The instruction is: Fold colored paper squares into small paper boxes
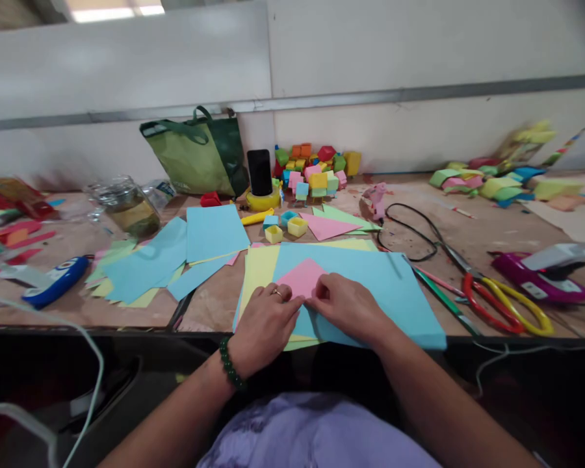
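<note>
A small pink paper square (302, 276) lies on a large blue sheet (394, 286) over yellow sheets (259, 268) near the table's front edge. My left hand (266, 328), with a ring and a green bead bracelet, presses its curled fingertips on the pink paper's near left edge. My right hand (346, 309) pinches the same paper's near right edge. The two hands almost touch at the paper's lower corner.
Red and yellow scissors (497, 302) and pencils lie right of the sheets. Loose blue sheets (175, 253), small paper boxes (285, 227), a phone (260, 172) in a tape roll, a green bag (199, 153), a jar (127, 205) and a pink glue gun (377, 198) lie beyond.
</note>
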A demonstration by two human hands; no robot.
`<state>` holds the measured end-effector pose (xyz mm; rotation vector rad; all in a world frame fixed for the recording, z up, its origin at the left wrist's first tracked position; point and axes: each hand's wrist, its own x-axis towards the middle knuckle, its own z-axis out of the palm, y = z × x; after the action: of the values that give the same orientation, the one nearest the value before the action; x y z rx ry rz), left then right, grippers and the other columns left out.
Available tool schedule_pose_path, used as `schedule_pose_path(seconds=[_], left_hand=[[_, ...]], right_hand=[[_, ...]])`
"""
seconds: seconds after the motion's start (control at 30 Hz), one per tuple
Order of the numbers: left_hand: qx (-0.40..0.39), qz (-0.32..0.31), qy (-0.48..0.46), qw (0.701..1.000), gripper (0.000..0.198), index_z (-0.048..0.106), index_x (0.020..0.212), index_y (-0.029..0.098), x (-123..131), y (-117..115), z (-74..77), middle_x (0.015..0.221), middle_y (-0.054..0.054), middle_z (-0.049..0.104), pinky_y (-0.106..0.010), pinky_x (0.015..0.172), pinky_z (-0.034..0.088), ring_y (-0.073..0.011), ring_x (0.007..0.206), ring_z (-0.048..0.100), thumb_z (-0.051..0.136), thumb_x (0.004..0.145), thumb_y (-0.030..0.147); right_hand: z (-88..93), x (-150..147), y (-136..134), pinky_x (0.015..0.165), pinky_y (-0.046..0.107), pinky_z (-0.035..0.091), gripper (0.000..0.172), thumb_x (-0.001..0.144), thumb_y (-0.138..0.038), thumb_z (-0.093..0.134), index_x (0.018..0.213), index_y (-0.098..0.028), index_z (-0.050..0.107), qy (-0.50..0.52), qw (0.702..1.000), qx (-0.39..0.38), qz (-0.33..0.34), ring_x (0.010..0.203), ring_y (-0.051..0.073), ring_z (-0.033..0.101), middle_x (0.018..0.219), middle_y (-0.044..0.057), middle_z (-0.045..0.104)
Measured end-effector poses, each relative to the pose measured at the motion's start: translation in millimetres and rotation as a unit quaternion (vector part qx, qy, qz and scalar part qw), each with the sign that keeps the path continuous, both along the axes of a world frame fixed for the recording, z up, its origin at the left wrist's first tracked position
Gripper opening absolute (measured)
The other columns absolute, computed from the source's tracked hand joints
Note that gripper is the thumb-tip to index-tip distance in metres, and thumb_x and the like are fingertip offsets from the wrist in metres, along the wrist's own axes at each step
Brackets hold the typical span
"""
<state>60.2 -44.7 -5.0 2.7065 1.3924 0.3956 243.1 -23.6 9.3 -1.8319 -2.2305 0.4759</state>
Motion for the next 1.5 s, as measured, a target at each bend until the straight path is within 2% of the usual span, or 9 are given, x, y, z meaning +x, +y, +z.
schedule_pose_path(seconds=[0.43,0.6,0.73,0.83,0.97,1.1,1.17,1.33,1.5], left_hand=[[0.054,0.103,-0.018,0.993,0.029,0.066,0.111,0.029,-32.1,-14.6,-14.9,0.103,-0.007,0.067,-0.045,0.081,0.036,-0.028,0.095,0.058,0.049,0.09,0.039],[0.046,0.108,0.002,0.993,0.03,0.064,0.117,0.031,-37.2,-21.0,-11.7,0.102,-0.008,0.064,-0.044,0.08,0.039,-0.0274,0.095,0.058,0.048,0.092,0.033],[0.004,0.09,-0.02,0.996,0.028,0.065,0.113,0.029,-39.5,-15.8,-3.9,0.102,-0.008,0.062,-0.04,0.081,0.044,-0.0253,0.093,0.058,0.054,0.089,0.037],[0.012,0.074,-0.045,0.996,0.037,0.064,0.115,0.024,-31.0,-1.7,4.8,0.113,-0.011,0.059,-0.041,0.086,0.045,-0.0276,0.102,0.055,0.06,0.084,0.044],[-0.011,0.086,-0.02,0.996,0.066,0.051,0.131,0.012,-11.9,18.2,9.4,0.124,-0.019,0.055,-0.045,0.094,0.042,-0.0335,0.114,0.05,0.063,0.079,0.051],[-0.073,0.099,-0.048,0.991,0.068,0.047,0.135,0.013,-2.8,24.8,2.6,0.11,-0.014,0.059,-0.041,0.088,0.046,-0.0286,0.102,0.056,0.067,0.078,0.045],[-0.063,0.099,-0.088,0.989,0.064,0.046,0.136,0.015,-2.7,24.2,-1.6,0.108,-0.012,0.058,-0.04,0.088,0.046,-0.0262,0.1,0.056,0.067,0.079,0.036],[0.032,0.043,-0.192,0.98,0.049,0.054,0.125,0.02,-8.2,15.7,-0.7,0.086,-0.003,0.062,-0.031,0.072,0.046,-0.0171,0.078,0.057,0.053,0.078,0.005],[0.219,-0.052,-0.194,0.955,0.024,0.066,0.095,0.017,-12.3,-2.4,6.2,0.077,-0.004,0.058,-0.028,0.065,0.042,-0.0151,0.071,0.053,0.049,0.083,0.005]], right_hand=[[4.4,68.2,-14.2,0.055,0.026,0.032,0.023,0.079,-0.042,0.058,0.091,-0.022,0.06,-0.055,0.987,-0.072,-0.131,0.065,0.016,0.056,0.077,0.002,0.064],[5.3,96.4,-19.9,0.055,0.026,0.034,0.018,0.082,-0.036,0.054,0.091,-0.021,0.06,-0.045,0.99,-0.081,-0.103,0.063,0.017,0.056,0.07,0.001,0.062],[18.6,80.5,-15.2,0.063,0.029,0.041,0.02,0.087,-0.034,0.049,0.091,-0.021,0.064,-0.061,0.99,-0.034,-0.12,0.079,0.021,0.062,0.086,0.005,0.068],[20.9,48.8,-6.4,0.082,0.035,0.044,0.045,0.087,-0.051,0.051,0.118,-0.019,0.059,-0.04,0.996,0.056,-0.061,0.106,0.027,0.058,0.116,0.011,0.063],[10.6,15.9,4.6,0.083,0.04,0.045,0.07,0.069,-0.057,0.07,0.124,-0.016,0.057,-0.096,0.994,0.052,-0.003,0.108,0.034,0.055,0.113,0.016,0.062],[-0.1,12.7,10.7,0.08,0.039,0.046,0.072,0.067,-0.052,0.075,0.125,-0.014,0.056,-0.077,0.995,0.063,-0.005,0.1,0.031,0.058,0.106,0.014,0.063],[-2.8,16.6,13.0,0.076,0.037,0.047,0.067,0.066,-0.043,0.078,0.123,-0.014,0.057,-0.051,0.995,0.086,-0.003,0.091,0.027,0.059,0.098,0.011,0.064],[1.6,27.0,13.0,0.067,0.032,0.046,0.011,0.077,-0.013,0.063,0.085,-0.018,0.068,0.024,0.971,0.21,0.116,0.077,0.021,0.056,0.08,0.006,0.063],[7.3,27.6,-4.6,0.077,0.036,0.05,0.016,0.084,-0.008,0.052,0.086,-0.018,0.065,0.102,0.918,0.333,0.188,0.093,0.022,0.058,0.102,0.011,0.067]])
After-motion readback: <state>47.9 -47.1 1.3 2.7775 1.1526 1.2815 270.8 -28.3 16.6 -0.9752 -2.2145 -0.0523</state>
